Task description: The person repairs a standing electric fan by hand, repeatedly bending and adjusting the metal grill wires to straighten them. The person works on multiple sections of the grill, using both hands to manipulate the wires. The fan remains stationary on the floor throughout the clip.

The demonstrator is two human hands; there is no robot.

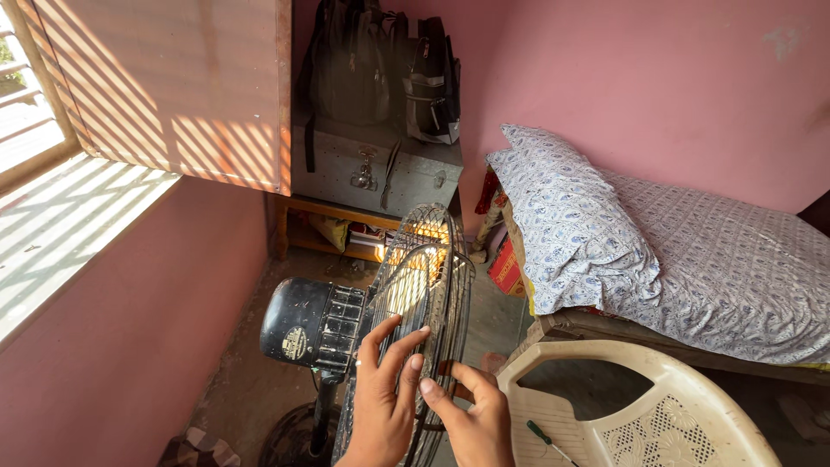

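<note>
A dusty pedestal fan stands in front of me, with a black motor housing [304, 323] and a round wire grille [430, 268] seen nearly edge-on. My left hand [384, 398] rests flat on the rear side of the grille, fingers spread over the wires. My right hand [471, 413] pinches the rim of the grille at its lower front edge, thumb and fingers closed on it. The fan's base [294, 437] shows dimly on the floor below.
A cream plastic chair [644, 406] with a green-handled screwdriver [546, 439] on its seat stands at lower right. Behind it is a bed with a patterned pillow [575, 229]. A metal trunk [376, 169] with bags on top sits at the back. A shuttered window is at left.
</note>
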